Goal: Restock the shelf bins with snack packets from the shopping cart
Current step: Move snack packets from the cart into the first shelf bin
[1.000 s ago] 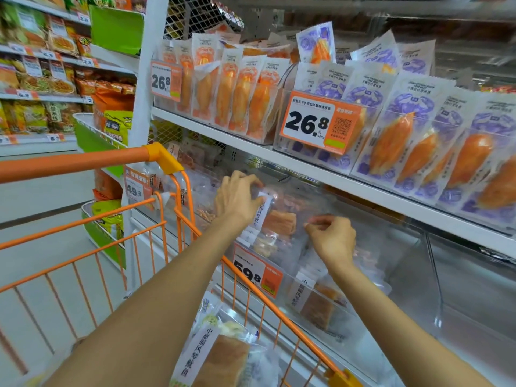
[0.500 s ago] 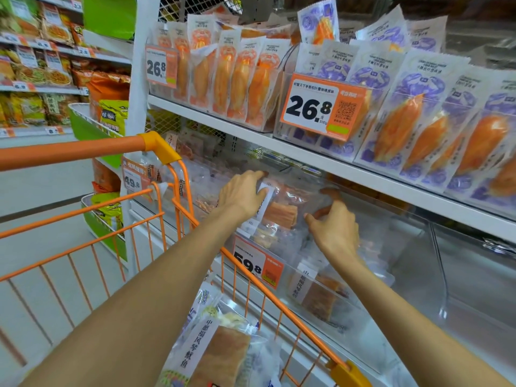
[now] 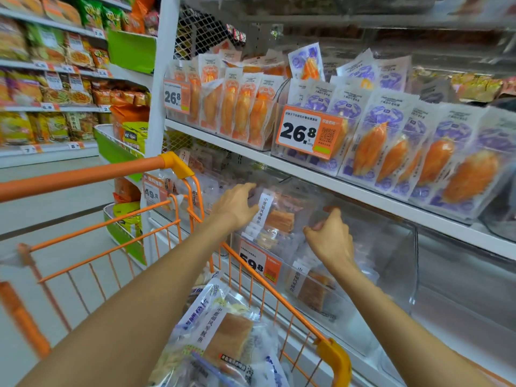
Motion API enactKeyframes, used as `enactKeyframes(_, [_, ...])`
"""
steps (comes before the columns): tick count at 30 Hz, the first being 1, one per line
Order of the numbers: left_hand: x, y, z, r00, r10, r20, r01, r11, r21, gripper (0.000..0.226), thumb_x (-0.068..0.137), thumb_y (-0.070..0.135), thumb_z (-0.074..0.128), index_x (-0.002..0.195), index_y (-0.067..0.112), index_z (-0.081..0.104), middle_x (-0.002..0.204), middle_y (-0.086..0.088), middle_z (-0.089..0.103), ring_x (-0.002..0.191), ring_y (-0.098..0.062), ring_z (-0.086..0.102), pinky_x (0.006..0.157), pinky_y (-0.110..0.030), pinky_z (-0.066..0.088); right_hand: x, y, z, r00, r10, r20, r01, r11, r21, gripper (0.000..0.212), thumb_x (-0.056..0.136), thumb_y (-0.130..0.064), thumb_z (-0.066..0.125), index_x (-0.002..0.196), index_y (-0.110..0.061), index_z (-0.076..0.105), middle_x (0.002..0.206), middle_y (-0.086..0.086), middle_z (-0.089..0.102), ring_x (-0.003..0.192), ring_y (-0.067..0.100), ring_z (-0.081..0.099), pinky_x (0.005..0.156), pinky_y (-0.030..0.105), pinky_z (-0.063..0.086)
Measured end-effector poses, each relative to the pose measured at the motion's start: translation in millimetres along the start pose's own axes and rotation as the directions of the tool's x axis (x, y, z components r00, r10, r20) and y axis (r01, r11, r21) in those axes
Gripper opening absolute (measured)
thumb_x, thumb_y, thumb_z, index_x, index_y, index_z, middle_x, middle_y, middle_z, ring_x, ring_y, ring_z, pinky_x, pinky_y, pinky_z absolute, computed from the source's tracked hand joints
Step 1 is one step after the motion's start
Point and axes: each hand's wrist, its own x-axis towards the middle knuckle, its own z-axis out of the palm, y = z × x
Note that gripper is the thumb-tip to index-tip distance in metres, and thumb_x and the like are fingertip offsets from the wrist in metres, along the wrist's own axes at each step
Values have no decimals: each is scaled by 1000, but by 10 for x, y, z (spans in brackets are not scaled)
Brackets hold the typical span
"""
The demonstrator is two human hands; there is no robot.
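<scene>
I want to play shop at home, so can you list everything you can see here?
Clear snack packet with brown pieces: one, held up in the lower shelf bin.
Clear plastic shelf bin: one, lower shelf.
Orange 59.8 price tag: one, on that bin's front.
Orange wire shopping cart: one, lower left, packets inside.
Purple-printed packets of orange sticks: many, upper shelf, right.
Orange-printed packets: several, upper shelf, left.
Orange 26.8 price tags: two, upper shelf.
Left hand: holds the packet's left edge.
Right hand: fingers curled at its right edge.

Cart [image 3: 173,227] left of shelf bin [image 3: 349,277]
</scene>
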Motion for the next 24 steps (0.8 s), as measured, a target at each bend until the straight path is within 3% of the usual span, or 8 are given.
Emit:
enactKeyframes(5, [-742, -57, -216, 993, -93, 79, 97, 994, -49, 36, 92, 19, 57, 128, 22, 55, 129, -5, 59, 111, -26, 59, 94, -42, 49, -452, -12, -175, 990, -79, 120, 66, 992, 109, 15, 84, -17, 63, 95, -25, 57, 74, 4, 70, 74, 23, 67, 70, 36, 55])
enactKeyframes(9, [-1493, -257, -297, 966, -200, 164, 207, 978, -26, 34, 94, 22, 56, 128, 24, 56, 134, 2, 56, 119, -22, 55, 99, -40, 45, -868, -23, -136, 934, -195, 299, 122, 962, 244, 28, 84, -6, 61, 71, -31, 62, 67, 4, 68, 66, 27, 68, 70, 42, 57])
enactKeyframes(13, [-2167, -454, -281, 922, -362, 137, 343, 928, 143, 38, 94, 23, 54, 131, 27, 53, 134, 0, 56, 119, -25, 55, 94, -37, 48, -1268, -9, 90, 745, -269, 610, 192, 963, 190, 11, 90, -13, 60, 96, -19, 67, 89, 5, 67, 78, 22, 67, 77, 36, 54])
enactKeyframes(15, [-2351, -489, -247, 908, -383, 168, 315, 890, 330, 35, 92, 21, 53, 126, 24, 56, 129, -5, 57, 116, -29, 55, 91, -40, 50, -1437, -2, 221, 677, -274, 683, 331, 942, 50, 36, 93, -31, 58, 125, -14, 58, 126, 9, 60, 111, 25, 58, 96, 41, 46])
enactKeyframes(18, [-2463, -478, -257, 901, -362, 240, 190, 826, 531, 33, 92, 12, 49, 123, 19, 60, 122, -9, 55, 113, -29, 53, 84, -38, 47, -1589, -8, 290, 585, -207, 784, 480, 868, -129, 80, 88, -58, 54, 149, -19, 21, 157, 5, 20, 144, 29, 15, 114, 44, 20])
enactKeyframes(20, [-2494, -481, -292, 892, -359, 274, 156, 814, 560, 37, 94, 13, 46, 128, 22, 57, 122, -8, 56, 113, -28, 53, 82, -34, 44, -1569, 1, 312, 605, -164, 779, 459, 871, -173, 91, 81, -62, 61, 150, -23, 16, 154, 3, 26, 142, 28, 15, 113, 42, 19])
enactKeyframes(22, [-2510, -487, -359, 877, -356, 323, 128, 821, 557, 42, 97, 17, 43, 137, 28, 49, 128, -8, 56, 115, -27, 53, 85, -33, 45, -1510, -37, 270, 661, -101, 744, 359, 913, -195, 91, 74, -54, 73, 147, -23, 28, 143, 5, 41, 135, 28, 31, 109, 39, 30])
enactKeyframes(24, [-2447, -557, -430, 863, -321, 390, 120, 880, 459, 45, 98, 18, 42, 141, 32, 44, 136, -6, 53, 120, -25, 52, 89, -34, 45, -1417, -42, 224, 664, -115, 739, 251, 965, -75, 52, 76, -38, 78, 119, -21, 54, 111, 2, 58, 102, 18, 56, 84, 28, 47])
